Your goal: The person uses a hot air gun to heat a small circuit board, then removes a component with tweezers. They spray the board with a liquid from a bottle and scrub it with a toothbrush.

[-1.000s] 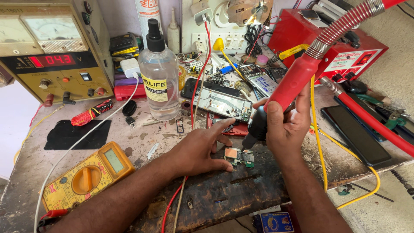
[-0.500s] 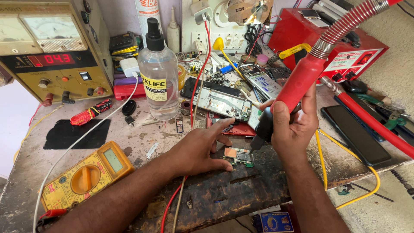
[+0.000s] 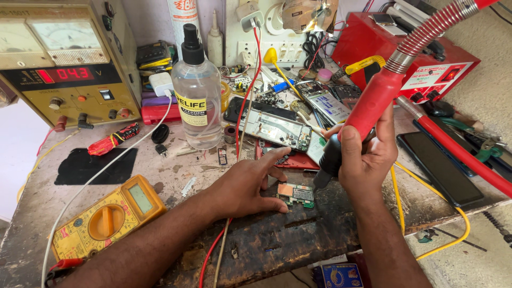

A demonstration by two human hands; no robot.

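At the far left of the worn wooden bench (image 3: pixel 277 250) stood a bench power supply (image 3: pixel 64 69) with analogue meters and a lit red readout, and in front of it lay a black mat (image 3: pixel 93 166) and a yellow multimeter (image 3: pixel 106 218). A clear spray bottle (image 3: pixel 196 96) stood upright further in, near an opened phone chassis (image 3: pixel 274 129). The left hand (image 3: pixel 248 186) rested flat on the bench, fingers spread and not closed on anything; its fingertips touched or lay just beside the small circuit board (image 3: pixel 295 194), apparently steadying it, though actual contact could not be confirmed. The board lay flat on the charred patch of bench between the two hands. The right hand (image 3: pixel 368 157) was wrapped firmly around the red-handled hot-air tool (image 3: pixel 368 109), whose black nozzle (image 3: pixel 326 162) was angled down towards the board's right edge and held just above it. A ribbed hose ran from the handle up to the right, above the red rework station (image 3: pixel 410 58); a dark phone (image 3: pixel 437 168) lay to the right. In this inspector's judgement, the heating would be done well by keeping the nozzle close but clear of the board, bearing on the intended component, with the left fingertips kept away from the hot airflow.
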